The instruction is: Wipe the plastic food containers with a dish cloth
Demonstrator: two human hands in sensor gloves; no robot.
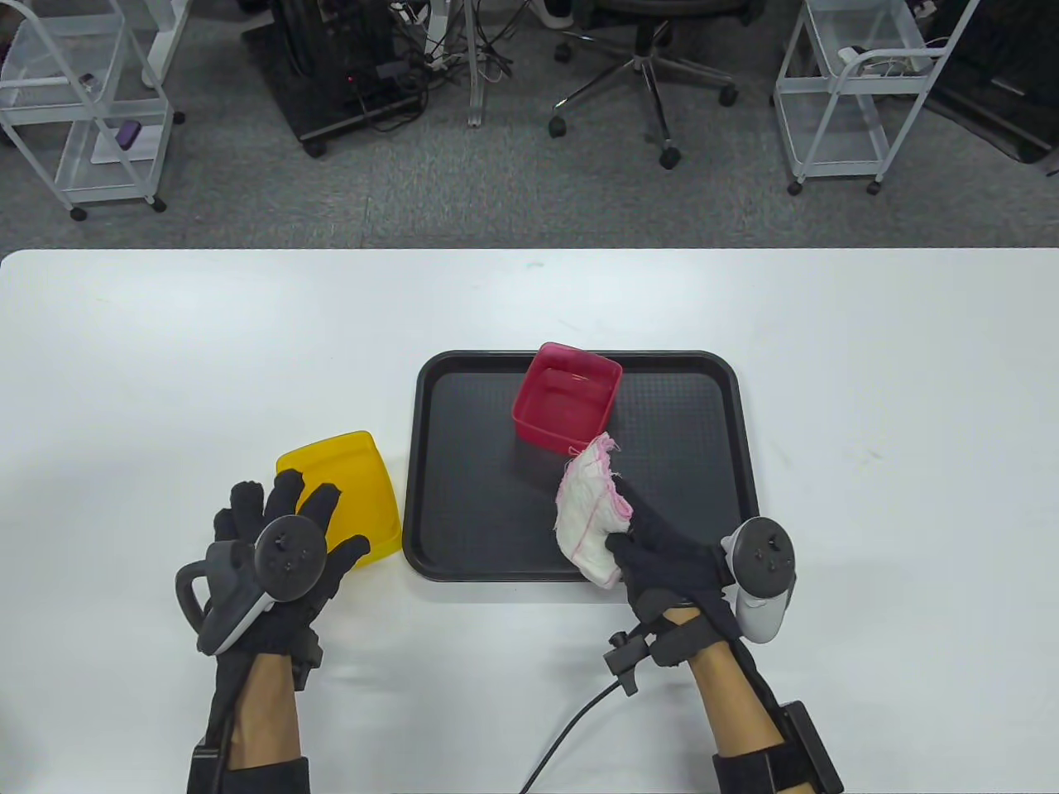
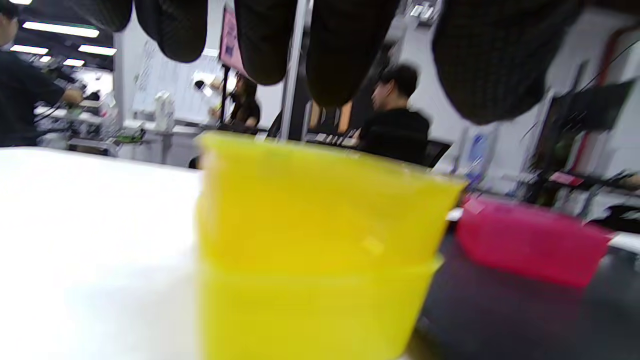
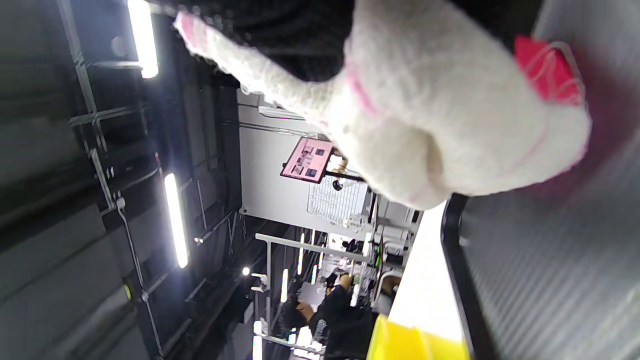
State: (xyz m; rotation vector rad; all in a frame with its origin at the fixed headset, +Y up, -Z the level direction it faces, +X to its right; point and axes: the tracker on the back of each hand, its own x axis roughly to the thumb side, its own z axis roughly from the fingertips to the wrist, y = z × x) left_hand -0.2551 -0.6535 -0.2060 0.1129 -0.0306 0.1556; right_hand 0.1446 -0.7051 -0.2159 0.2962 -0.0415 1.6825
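Between containers: right hand (image 1: pixel 662 554) bunching white pink-edged dish cloth (image 1: pixel 589 517), left hand (image 1: pixel 277 550) splayed, holding nothing, over upturned yellow plastic container (image 1: pixel 352 475), probably next grab.

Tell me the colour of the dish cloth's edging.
Pink stitching on the white dish cloth, clearest in the table view.

Gloved fingertips (image 2: pixel 265 40) of the left hand (image 2: pixel 325 45) are hanging spread above the upside-down yellow container (image 2: pixel 310 250) standing on the white table (image 2: pixel 90 225), with the red container (image 2: pixel 530 250) lying beyond on the dark tray (image 2: pixel 500 320).
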